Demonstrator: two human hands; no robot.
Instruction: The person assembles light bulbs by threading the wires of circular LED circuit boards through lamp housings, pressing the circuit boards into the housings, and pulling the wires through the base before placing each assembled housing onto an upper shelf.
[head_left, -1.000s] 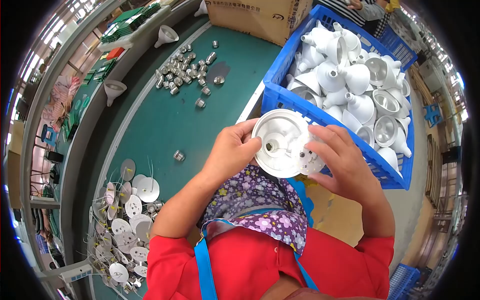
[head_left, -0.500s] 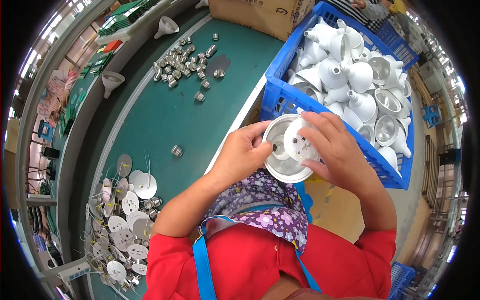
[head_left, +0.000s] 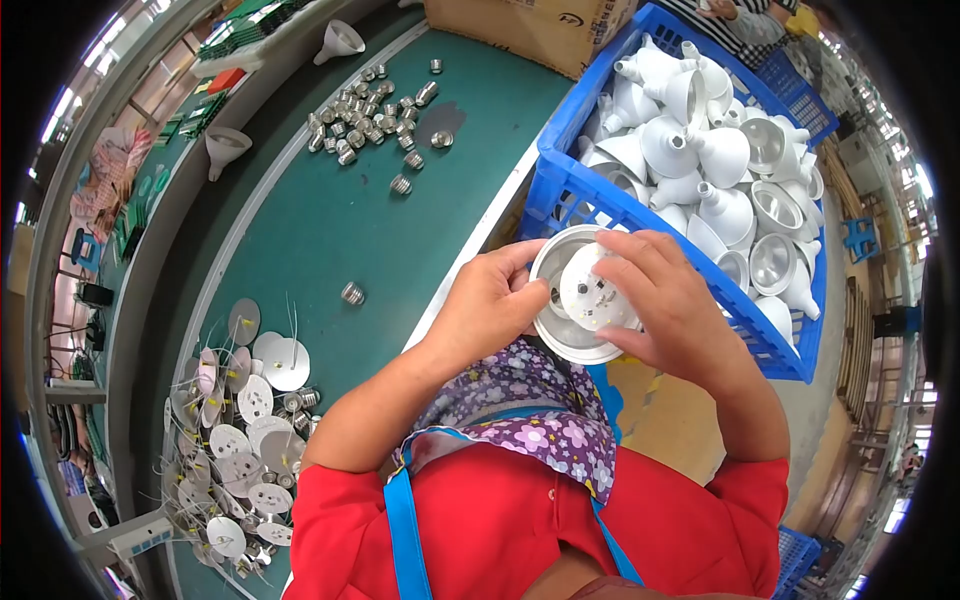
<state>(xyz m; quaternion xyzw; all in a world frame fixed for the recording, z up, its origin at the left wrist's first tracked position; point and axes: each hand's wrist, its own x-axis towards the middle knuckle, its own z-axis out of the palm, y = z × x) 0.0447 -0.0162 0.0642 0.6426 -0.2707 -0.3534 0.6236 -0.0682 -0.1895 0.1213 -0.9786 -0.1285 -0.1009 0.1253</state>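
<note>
My left hand grips the near-left rim of a white bulb housing, its thumb over the edge. The housing's open mouth faces up toward me. In my right hand is a round white LED board, with small yellow chips and a dark hole on its face. The fingers hold the board by its right side, over the housing's mouth. It covers the right part of the opening, and I cannot tell whether its edge is seated inside. The underside of the board is hidden.
A blue crate full of white housings stands at the right. On the green bench lie metal screw caps, one loose cap, and a pile of wired LED boards. A cardboard box sits at the back.
The LED board has shifted slightly left and turned flatter over the housing, showing more of its face. Both hands keep their holds. The camera view has moved a little.
</note>
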